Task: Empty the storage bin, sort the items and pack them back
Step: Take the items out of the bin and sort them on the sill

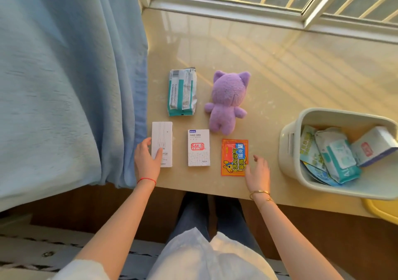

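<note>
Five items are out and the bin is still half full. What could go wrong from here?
The storage bin sits near the table's front edge and tilts, so pulling packets out might tip it off. The orange heat pack lies near that edge under the right hand, and a careless sweep may knock it off.

Beige glossy ledge under the window carries: wipes pack, purple plush (face down), tall white box, small white box, orange sachet, and storage bin at right edge.
</note>
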`<state>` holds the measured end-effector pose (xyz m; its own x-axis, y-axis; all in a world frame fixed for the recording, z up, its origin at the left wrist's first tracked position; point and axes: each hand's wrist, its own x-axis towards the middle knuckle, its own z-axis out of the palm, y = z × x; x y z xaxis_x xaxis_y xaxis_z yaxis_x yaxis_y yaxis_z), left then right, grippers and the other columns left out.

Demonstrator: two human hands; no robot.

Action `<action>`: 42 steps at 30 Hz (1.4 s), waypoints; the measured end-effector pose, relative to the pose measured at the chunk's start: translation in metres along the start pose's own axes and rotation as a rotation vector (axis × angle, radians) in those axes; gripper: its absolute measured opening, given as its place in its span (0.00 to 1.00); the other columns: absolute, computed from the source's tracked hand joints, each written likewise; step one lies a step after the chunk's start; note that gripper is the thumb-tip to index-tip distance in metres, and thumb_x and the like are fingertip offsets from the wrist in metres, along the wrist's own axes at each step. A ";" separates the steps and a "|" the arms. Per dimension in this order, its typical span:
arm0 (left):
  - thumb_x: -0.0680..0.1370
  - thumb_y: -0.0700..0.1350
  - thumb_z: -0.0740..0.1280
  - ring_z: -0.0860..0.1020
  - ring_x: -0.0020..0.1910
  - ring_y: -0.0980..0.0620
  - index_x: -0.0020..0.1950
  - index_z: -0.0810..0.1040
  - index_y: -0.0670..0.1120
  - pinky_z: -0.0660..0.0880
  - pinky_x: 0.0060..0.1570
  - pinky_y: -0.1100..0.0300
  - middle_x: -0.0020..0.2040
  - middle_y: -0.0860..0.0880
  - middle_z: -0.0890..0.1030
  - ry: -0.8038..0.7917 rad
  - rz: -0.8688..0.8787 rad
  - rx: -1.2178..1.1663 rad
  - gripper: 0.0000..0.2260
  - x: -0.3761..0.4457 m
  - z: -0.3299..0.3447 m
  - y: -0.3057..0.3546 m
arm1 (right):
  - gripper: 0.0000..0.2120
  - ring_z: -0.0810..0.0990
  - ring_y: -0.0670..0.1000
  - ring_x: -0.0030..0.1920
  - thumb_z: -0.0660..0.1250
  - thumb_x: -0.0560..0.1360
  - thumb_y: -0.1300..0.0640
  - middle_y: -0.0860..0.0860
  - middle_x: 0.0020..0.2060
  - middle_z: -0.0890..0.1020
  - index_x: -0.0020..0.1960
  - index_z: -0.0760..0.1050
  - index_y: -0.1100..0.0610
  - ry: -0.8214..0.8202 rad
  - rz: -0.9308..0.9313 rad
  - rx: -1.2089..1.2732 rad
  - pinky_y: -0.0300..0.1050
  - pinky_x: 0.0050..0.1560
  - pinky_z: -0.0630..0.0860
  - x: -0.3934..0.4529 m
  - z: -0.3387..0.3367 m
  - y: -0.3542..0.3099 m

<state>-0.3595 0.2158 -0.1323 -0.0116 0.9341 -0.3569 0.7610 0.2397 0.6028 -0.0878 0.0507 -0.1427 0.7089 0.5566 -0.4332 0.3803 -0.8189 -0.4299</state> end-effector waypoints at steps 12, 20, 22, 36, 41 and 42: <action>0.76 0.47 0.67 0.77 0.56 0.51 0.61 0.76 0.49 0.74 0.57 0.56 0.55 0.50 0.79 -0.148 0.559 0.184 0.14 -0.094 0.034 0.136 | 0.17 0.72 0.51 0.60 0.67 0.75 0.59 0.52 0.57 0.76 0.63 0.72 0.58 0.261 -0.352 0.109 0.46 0.64 0.69 -0.031 -0.135 0.051; 0.74 0.45 0.69 0.78 0.52 0.50 0.57 0.78 0.49 0.75 0.54 0.52 0.51 0.50 0.81 -0.161 0.682 0.139 0.12 -0.164 0.144 0.241 | 0.21 0.72 0.56 0.61 0.68 0.74 0.60 0.57 0.58 0.75 0.65 0.70 0.60 0.382 -0.213 0.141 0.51 0.62 0.73 0.019 -0.235 0.163; 0.74 0.45 0.69 0.79 0.52 0.49 0.57 0.78 0.47 0.75 0.55 0.53 0.51 0.49 0.81 -0.174 0.686 0.127 0.12 -0.181 0.175 0.264 | 0.22 0.74 0.56 0.60 0.69 0.73 0.60 0.57 0.59 0.74 0.66 0.68 0.59 0.396 -0.164 0.157 0.51 0.60 0.75 0.039 -0.257 0.189; 0.73 0.54 0.70 0.76 0.58 0.47 0.66 0.72 0.44 0.74 0.57 0.53 0.60 0.45 0.78 -0.400 0.126 0.120 0.25 -0.226 0.366 0.330 | 0.25 0.75 0.55 0.59 0.69 0.73 0.54 0.57 0.59 0.75 0.66 0.67 0.61 0.268 -0.155 0.025 0.45 0.58 0.73 0.147 -0.284 0.235; 0.71 0.58 0.72 0.77 0.57 0.44 0.64 0.70 0.40 0.76 0.55 0.52 0.60 0.43 0.77 -0.458 -0.128 0.092 0.30 -0.224 0.415 0.335 | 0.16 0.79 0.54 0.53 0.67 0.75 0.54 0.56 0.52 0.79 0.60 0.71 0.60 0.251 -0.170 -0.024 0.42 0.49 0.75 0.159 -0.270 0.242; 0.70 0.58 0.72 0.77 0.56 0.44 0.63 0.70 0.40 0.75 0.52 0.54 0.59 0.43 0.78 -0.459 -0.170 0.079 0.29 -0.225 0.420 0.337 | 0.15 0.80 0.53 0.50 0.67 0.75 0.54 0.55 0.50 0.80 0.58 0.71 0.60 0.253 -0.160 -0.015 0.41 0.46 0.76 0.160 -0.269 0.243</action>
<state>0.1724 -0.0243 -0.1489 0.1337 0.6660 -0.7338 0.8199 0.3415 0.4594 0.2776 -0.0970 -0.1036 0.7640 0.6279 -0.1484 0.5067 -0.7263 -0.4646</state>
